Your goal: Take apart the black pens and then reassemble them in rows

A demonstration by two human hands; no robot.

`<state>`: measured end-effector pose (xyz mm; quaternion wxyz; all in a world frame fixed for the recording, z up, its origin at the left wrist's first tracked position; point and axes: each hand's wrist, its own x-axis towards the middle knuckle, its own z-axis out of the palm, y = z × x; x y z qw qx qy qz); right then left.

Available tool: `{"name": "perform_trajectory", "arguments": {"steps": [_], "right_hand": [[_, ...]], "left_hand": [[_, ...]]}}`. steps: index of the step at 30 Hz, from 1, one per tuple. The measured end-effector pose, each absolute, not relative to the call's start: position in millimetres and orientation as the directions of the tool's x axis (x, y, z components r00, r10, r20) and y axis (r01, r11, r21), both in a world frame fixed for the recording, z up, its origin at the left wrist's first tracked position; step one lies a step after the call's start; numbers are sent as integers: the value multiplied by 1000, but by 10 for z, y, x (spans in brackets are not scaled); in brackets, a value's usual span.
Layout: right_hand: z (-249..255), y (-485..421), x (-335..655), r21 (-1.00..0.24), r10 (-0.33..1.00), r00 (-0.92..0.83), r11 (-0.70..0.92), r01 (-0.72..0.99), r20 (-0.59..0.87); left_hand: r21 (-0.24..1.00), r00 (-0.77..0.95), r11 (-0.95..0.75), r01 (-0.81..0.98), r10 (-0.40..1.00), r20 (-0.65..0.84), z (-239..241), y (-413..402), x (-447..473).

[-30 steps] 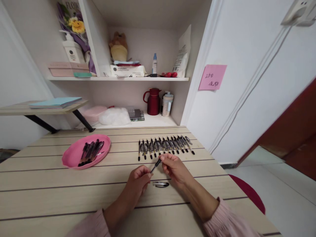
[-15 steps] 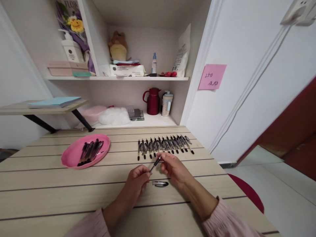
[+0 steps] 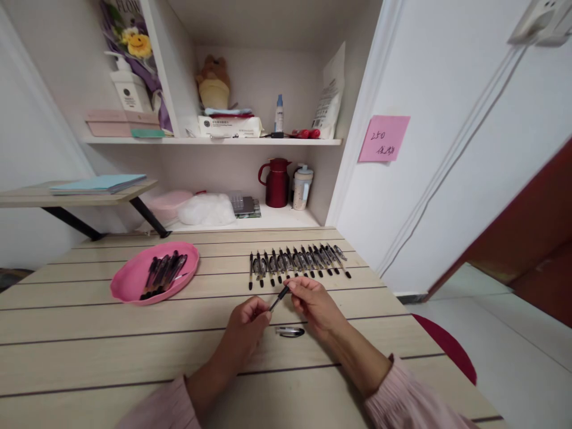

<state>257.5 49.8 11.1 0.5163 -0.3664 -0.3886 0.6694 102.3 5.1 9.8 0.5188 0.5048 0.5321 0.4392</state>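
Observation:
A slim black pen [image 3: 279, 298] without its cap slants between my two hands above the table. My left hand [image 3: 248, 328] pinches its lower end, while the fingers of my right hand [image 3: 314, 302] close on its upper end near the tip. Just below the pen, a clear-and-black pen cap [image 3: 290, 332] lies on the tabletop. Beyond my hands, a row of several pens and caps [image 3: 299, 263] is laid out side by side. To the left, a pink plate [image 3: 120, 291] holds several more black pens [image 3: 164, 273].
The striped wooden table [image 3: 134, 351] reaches back to a white shelf unit [image 3: 268, 143] with a red jug [image 3: 277, 183] and a light cup [image 3: 302, 187]. A small raised stand [image 3: 129, 193] is at the back left. A red round seat [image 3: 447, 345] shows at right.
My right hand's fingers have closed in on the pen's upper end and shifted slightly. The left hand, cap, row of pens and plate stay practically where they were.

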Motion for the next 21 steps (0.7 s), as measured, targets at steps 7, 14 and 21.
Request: {"name": "perform_trajectory", "arguments": {"steps": [7, 14, 21], "right_hand": [[116, 502, 2578, -880, 970, -228, -180, -439, -84], [101, 507, 2568, -899, 982, -156, -163, -407, -107], [102, 511, 2580, -918, 981, -172, -147, -369, -88]], "left_hand": [[991, 27, 110, 82, 993, -113, 141, 39, 1034], [988, 0, 95, 118, 995, -95, 179, 23, 1043], [989, -3, 70, 127, 998, -70, 189, 7, 1034]]}}
